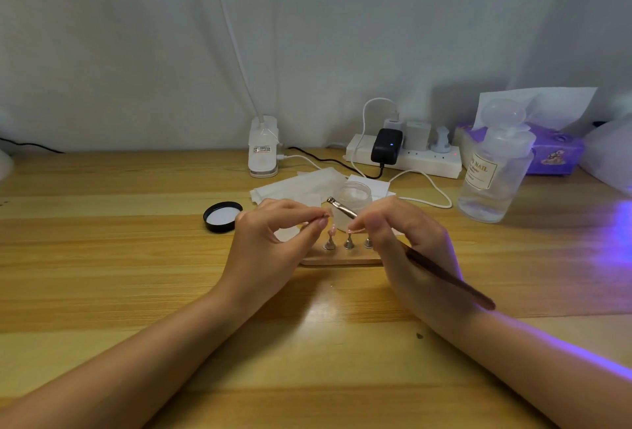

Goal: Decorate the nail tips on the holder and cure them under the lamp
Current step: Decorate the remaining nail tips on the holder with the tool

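Observation:
A wooden nail-tip holder (pixel 338 259) lies on the table between my hands, with small metal stands (pixel 349 243) rising from it. A pink nail tip (pixel 331 231) sits on the left stand. My left hand (pixel 270 240) hovers just left of the holder, thumb and forefinger pinched together; what they pinch is too small to tell. My right hand (pixel 407 237) grips a brown nail brush (pixel 444 274), its metal ferrule (pixel 342 208) pointing up and left above the stands. The right hand hides the holder's right part.
An open clear jar (pixel 354 199) stands behind the holder on white wipes (pixel 294 185), its black lid (pixel 222 216) to the left. A clear bottle (pixel 492 172), power strip (pixel 410 155), lamp base (pixel 262 148) and purple tissue box (pixel 554 151) line the back. Purple light falls on the right.

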Motion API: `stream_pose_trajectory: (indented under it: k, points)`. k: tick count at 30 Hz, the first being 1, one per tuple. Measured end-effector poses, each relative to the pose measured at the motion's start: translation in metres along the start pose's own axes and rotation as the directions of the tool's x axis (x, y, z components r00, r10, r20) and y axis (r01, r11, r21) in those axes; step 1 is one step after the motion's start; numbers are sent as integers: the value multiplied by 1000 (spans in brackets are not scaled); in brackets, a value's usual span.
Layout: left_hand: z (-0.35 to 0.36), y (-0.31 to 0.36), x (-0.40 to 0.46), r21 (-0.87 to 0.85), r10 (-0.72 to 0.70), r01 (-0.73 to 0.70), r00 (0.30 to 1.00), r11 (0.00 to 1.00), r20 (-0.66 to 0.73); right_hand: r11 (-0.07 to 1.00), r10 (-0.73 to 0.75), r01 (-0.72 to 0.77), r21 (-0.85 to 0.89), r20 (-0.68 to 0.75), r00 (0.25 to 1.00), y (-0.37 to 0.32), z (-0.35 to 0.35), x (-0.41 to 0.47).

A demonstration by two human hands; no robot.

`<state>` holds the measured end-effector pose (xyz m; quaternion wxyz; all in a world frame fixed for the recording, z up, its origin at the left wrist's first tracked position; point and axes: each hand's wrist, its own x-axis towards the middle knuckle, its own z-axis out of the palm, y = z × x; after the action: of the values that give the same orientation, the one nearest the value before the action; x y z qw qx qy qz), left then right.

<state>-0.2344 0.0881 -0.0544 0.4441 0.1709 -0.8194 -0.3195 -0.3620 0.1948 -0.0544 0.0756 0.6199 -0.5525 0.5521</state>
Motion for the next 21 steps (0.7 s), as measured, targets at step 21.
stream_pose_trajectory:
  k: [21]
  points:
    - [1,-3,1,6,9,-9,1000,1000,-15,996,23,-23,90,4,1000,-1,0,-2]
